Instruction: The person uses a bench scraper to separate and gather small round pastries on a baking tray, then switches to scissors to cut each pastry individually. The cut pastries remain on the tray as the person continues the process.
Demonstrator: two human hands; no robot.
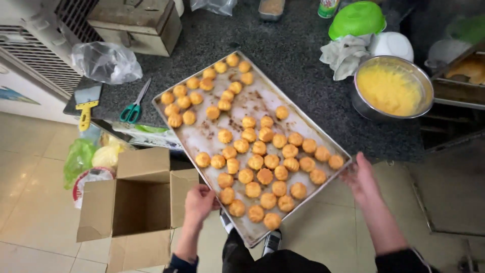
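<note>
Dark stone worktop (303,65) carries a baking tray (202,137) of golden pastries (252,163), gripped at its near corners by left hand (198,202) and right hand (359,178), fingers closed on the rim; level carrying is judged necessary.

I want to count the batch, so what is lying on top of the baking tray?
The baking tray carries many small golden pastries in loose rows, plus brown baked-on crumbs. The left hand and right hand grip its near corners. Tray edge beneath the hands is hidden.
</note>
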